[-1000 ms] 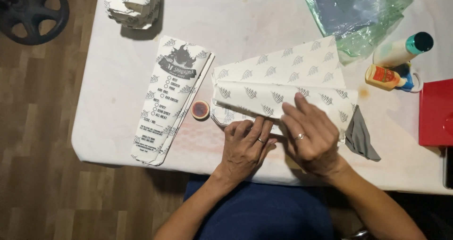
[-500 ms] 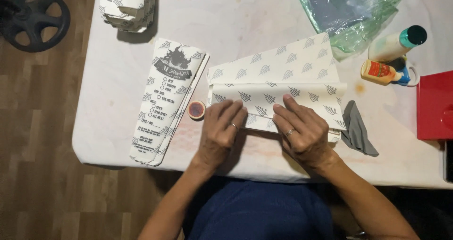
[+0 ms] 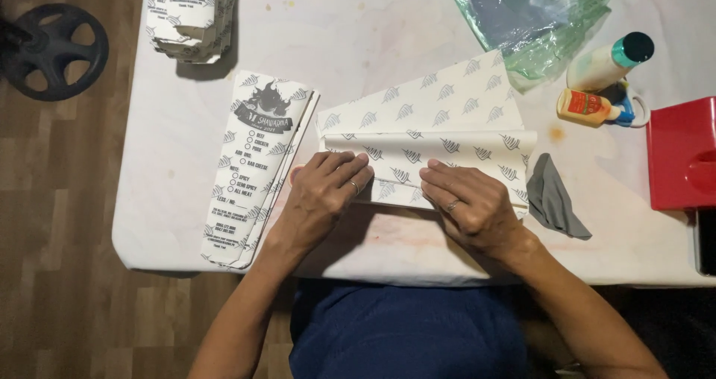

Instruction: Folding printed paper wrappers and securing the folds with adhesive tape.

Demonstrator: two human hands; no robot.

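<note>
White-covered table [image 3: 224,43] over a wood-plank floor. Patterned paper sheet [image 3: 447,118], folded, lies at the near edge. Left hand [image 3: 324,193] and right hand [image 3: 470,204] are both flat, fingers extended, pressing down on its folded lower flap; nothing clasped. Printed paper sleeve [image 3: 257,166] just beside the left hand.

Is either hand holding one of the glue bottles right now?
No, the left hand and right hand both press flat on the patterned paper sheet; the glue bottles stand apart, untouched.

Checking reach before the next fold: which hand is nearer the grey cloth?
Right. The right hand presses the patterned paper just beside the grey cloth; the left hand lies farther away, beyond it.
</note>
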